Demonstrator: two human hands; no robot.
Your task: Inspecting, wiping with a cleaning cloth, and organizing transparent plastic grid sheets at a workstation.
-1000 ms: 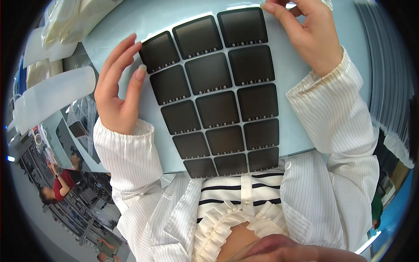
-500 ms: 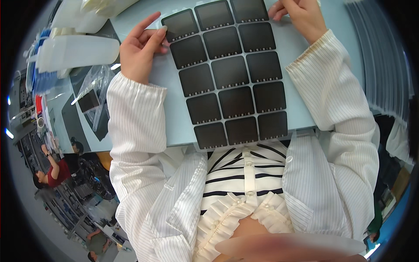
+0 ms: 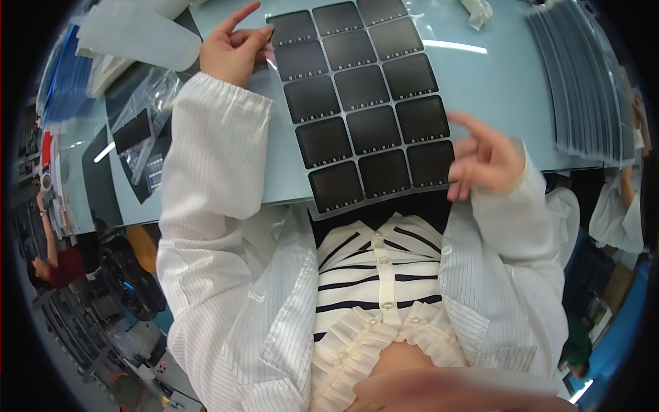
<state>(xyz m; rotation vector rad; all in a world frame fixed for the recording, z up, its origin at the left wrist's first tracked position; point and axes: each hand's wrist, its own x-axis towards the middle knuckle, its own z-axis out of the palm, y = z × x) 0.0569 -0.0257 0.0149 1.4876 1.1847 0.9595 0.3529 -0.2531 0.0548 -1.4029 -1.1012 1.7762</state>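
Observation:
A flexible clear-edged sheet of dark rectangular panels (image 3: pixel 371 127) lies slightly tilted over the table, its near edge sticking out past the table's front. Thumb and fingers of my left hand (image 3: pixel 237 49) pinch its far left edge, with the index finger stretched out. Beside the sheet's near right edge is my right hand (image 3: pixel 487 161), slightly blurred, its index finger extended and the other fingers loosely bent. Whether those fingertips touch the edge is hard to make out.
A pale blue-grey table (image 3: pixel 494 89) bears a thick stack of translucent sheets (image 3: pixel 580 89) at right. A translucent white plastic bottle (image 3: pixel 147 34) lies far left, near a clear plastic bag (image 3: pixel 147 113). Crumpled white material (image 3: pixel 478 12) sits at the back. People appear at the sides.
My right hand has left the sheet's far right corner and come down beside its near right edge. My left hand keeps its pinch; the view has shifted slightly.

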